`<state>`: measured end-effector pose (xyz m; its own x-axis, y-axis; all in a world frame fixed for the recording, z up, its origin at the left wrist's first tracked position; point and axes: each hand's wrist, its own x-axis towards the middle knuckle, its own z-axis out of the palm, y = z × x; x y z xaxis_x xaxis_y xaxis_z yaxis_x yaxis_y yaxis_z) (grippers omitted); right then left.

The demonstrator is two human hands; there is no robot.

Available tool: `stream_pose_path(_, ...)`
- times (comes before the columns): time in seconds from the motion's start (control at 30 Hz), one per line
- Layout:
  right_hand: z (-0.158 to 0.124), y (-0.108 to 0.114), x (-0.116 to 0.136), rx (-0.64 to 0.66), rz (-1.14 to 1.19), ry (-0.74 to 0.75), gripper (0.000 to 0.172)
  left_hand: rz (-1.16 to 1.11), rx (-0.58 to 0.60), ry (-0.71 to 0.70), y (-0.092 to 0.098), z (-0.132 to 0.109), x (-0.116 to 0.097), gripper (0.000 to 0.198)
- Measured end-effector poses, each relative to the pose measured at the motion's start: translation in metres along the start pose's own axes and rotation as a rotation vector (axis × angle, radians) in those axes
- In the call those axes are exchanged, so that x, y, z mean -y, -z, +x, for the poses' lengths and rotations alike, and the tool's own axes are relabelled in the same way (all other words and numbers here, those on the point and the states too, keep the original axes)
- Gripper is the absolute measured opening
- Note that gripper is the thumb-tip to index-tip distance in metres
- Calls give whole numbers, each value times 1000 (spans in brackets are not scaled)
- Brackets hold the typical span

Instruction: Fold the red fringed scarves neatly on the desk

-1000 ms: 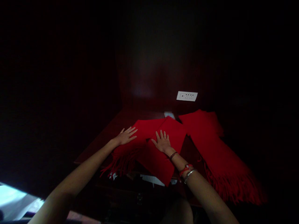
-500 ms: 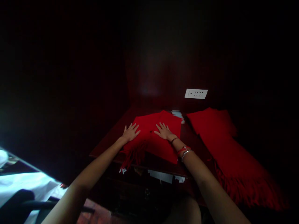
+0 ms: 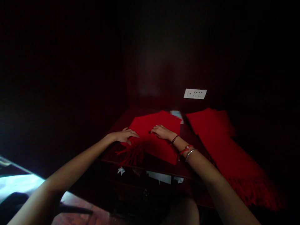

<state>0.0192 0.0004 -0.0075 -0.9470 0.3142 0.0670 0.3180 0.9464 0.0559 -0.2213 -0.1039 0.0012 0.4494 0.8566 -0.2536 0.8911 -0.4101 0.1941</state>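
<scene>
A red fringed cloth [image 3: 161, 147] lies folded on the dark desk [image 3: 117, 125], its fringe hanging toward the front edge on the left. My left hand [image 3: 127, 136] rests at the cloth's left side, above the fringe, with its fingers apart. Near the middle of the same cloth, my right hand [image 3: 161, 132] has its fingers bent and drawn together at a small dark spot; whether they pinch the fabric is too small to make out. Bracelets circle my right wrist.
A second red fringed cloth [image 3: 225, 150] lies on the right. A white socket plate [image 3: 195, 93] is on the back wall. Pale papers [image 3: 159, 177] show below the desk's front edge, and a blurred pale item [image 3: 177, 115] lies behind the first cloth.
Both hands lay flat with spread fingers before. My left hand has turned and shifted slightly left and down; my right hand's fingers have curled in toward the cloth's middle.
</scene>
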Motion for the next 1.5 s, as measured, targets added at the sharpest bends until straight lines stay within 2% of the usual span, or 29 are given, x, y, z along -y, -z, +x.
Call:
stream_pose_path(0.1,-2,-2,-1,-12,-28,-21,34,-19,-127,-28,-4,4,7,31)
stream_pose_path(0.17,0,-3,0,-27,-46,-10,30,-74,-208,-35,-7,5,13,22)
stream_pose_path(0.27,6,-4,3,-60,-65,9,19,-249,-355,-38,-11,5,22,24)
stream_pose_path(0.4,6,-1,1,-108,-19,56,16,-524,-593,23,-10,4,29,29)
stream_pose_path(0.53,-6,4,-6,-109,22,67,13,-700,-771,82,-2,8,30,31)
stream_pose_path(0.67,-17,4,-9,-114,14,71,24,-624,-893,157,4,20,26,28)
stream_pose_path(0.77,-24,1,-10,-138,19,87,17,-540,-962,231,5,31,20,25)
stream_pose_path(0.9,-32,1,-11,-198,154,117,12,-479,-1031,297,8,42,6,18)
stream_pose_path(1.0,-33,5,-9,-293,228,106,9,-444,-1043,306,13,50,-6,15)
stream_pose_path(1.1,-30,10,-5,-426,230,41,10,-451,-980,230,16,61,-20,15)
stream_pose_path(1.2,-24,13,-4,-515,215,-16,12,-527,-758,35,15,73,-31,18)
stream_pose_path(1.27,-20,12,-5,-528,219,-35,12,-593,-540,-101,12,78,-34,19)
stream_pose_path(1.33,-18,11,-7,-505,235,-35,12,-660,-399,-158,10,77,-32,23)
stream_pose_path(1.37,-18,10,-8,-487,246,-32,11,-686,-386,-150,10,74,-30,27)
stream_pose_path(1.43,-19,8,-9,-456,262,-34,11,-669,-446,-103,8,65,-25,36)
stream_pose_path(1.5,-21,7,-9,-427,271,-44,10,-546,-498,-34,5,56,-21,51)
